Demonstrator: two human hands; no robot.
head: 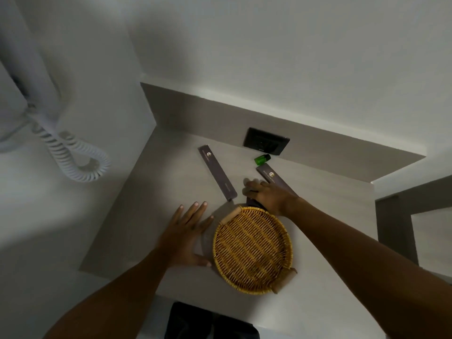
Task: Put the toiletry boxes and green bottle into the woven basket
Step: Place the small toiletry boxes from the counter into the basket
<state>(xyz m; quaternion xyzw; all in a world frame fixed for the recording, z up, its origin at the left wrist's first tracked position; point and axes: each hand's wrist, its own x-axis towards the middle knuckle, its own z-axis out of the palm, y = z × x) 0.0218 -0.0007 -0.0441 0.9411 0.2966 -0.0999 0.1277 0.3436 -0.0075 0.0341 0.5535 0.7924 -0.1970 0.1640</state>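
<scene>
A round woven basket (pixel 253 250) with two wooden handles rests empty on the pale counter (pixel 151 216). My left hand (pixel 188 231) lies flat and spread against its left rim. My right hand (pixel 266 194) is closed over a dark toiletry box (pixel 254 203) just beyond the basket's far rim; most of that box is hidden. A long dark box (pixel 217 172) lies to the left of it. Another long dark box (pixel 275 181) lies right of my fingers. A small green bottle (pixel 262 159) lies on its side near the back wall.
A black wall socket (pixel 266 141) sits on the grey backsplash behind the bottle. A white wall phone with a coiled cord (pixel 73 157) hangs at the left. The counter's front edge runs close to the basket, with a dark object (pixel 210 321) below it.
</scene>
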